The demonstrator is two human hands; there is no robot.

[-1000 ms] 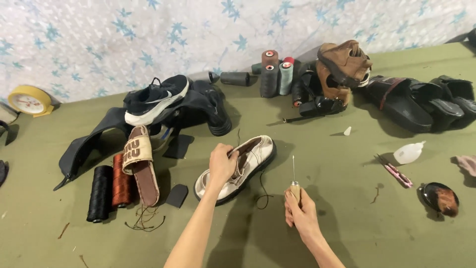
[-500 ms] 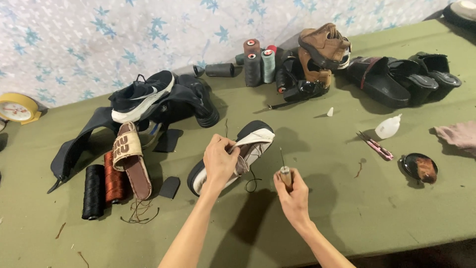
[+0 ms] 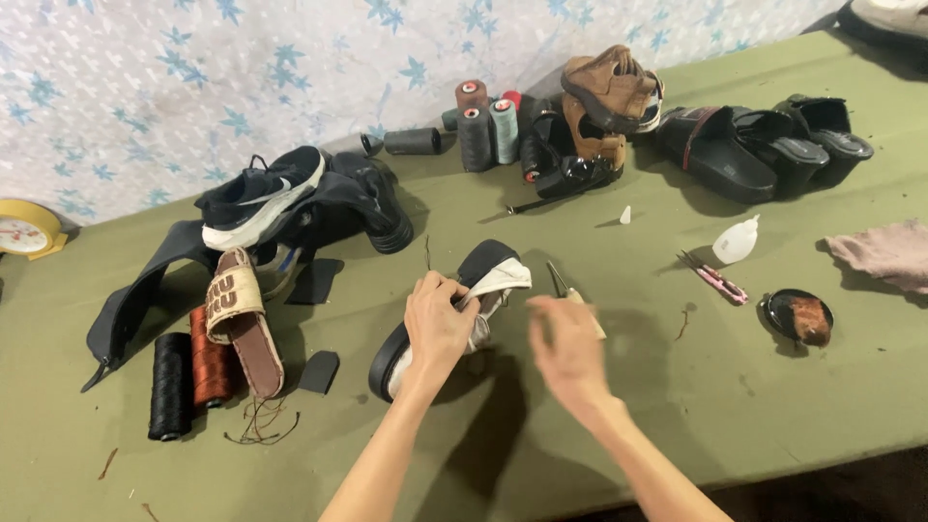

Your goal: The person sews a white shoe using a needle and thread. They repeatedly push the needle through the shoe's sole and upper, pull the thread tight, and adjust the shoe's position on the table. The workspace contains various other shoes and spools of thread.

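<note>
The right hand [image 3: 568,348] is blurred, so its grip on the awl [image 3: 570,293] cannot be told. The left hand [image 3: 437,324] hides the white shoe's [image 3: 488,290] middle. The yellow clock [image 3: 21,230] is cut off at the left edge.

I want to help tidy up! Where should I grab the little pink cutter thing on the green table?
Probably take the pink cutter by its pink handle, the end nearer the black tin. Come down from above, pinching its two long sides, since it lies flat on the table. Its thin metal tips point up-left toward the white bottle; keep fingers off those.
</note>
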